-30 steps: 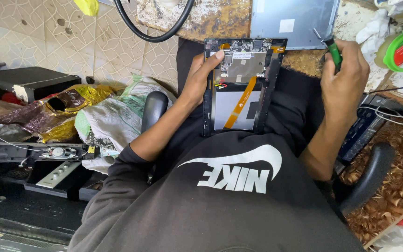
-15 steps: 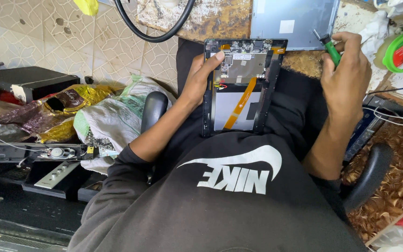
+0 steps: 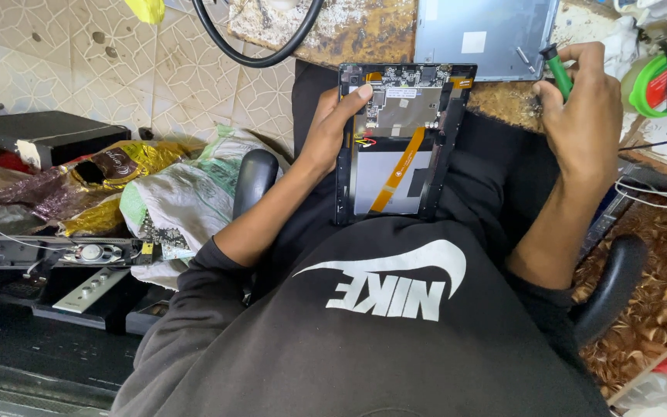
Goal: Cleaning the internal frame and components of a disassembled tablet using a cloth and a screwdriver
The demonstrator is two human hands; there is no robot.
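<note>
A matt black plastic frame is seen on the opened tablet [image 3: 400, 143], with a dull metal shield and a glossy orange ribbon cable [image 3: 397, 171]. The screwdriver [image 3: 557, 71] handle is glossy green plastic. The workbench edge [image 3: 349, 31] appears rough and corroded. The detached back cover [image 3: 488, 35] looks smooth, matt grey metal.

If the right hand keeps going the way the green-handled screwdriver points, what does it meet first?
Probably the grey metal back cover lying on the worn bench: the right hand aims the green-handled screwdriver up-left at its right edge, with nothing visible between. Depth is unclear.
</note>
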